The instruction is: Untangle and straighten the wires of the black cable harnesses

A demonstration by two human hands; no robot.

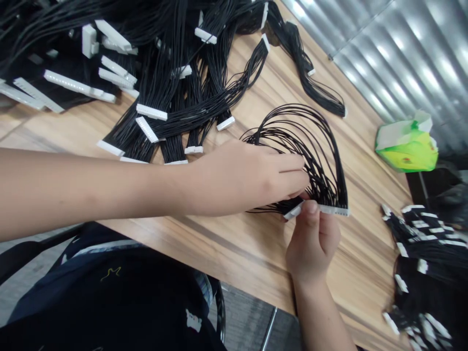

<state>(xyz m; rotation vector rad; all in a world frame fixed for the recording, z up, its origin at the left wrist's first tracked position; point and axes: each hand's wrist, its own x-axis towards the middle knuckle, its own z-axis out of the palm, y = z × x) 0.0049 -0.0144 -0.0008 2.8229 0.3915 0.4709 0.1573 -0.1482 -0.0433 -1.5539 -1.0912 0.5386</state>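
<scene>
A looped bundle of thin black wires (303, 146) arcs up from a white multi-pin connector strip (333, 210). My right hand (311, 239) pinches the white connector's near end between thumb and fingers, from below. My left hand (248, 178) reaches in from the left, its fingers closed over the black wires just above the connector. Part of the strip is hidden behind my right thumb. Both hands are over the wooden table top (234, 239).
Many black wire harnesses with white connectors (175, 87) lie heaped at the far side and left. Another heap (424, 268) sits at the right. A green-yellow plastic bag (406, 146) lies near a corrugated metal wall (398, 53). My dark clothing (109, 302) fills the bottom left.
</scene>
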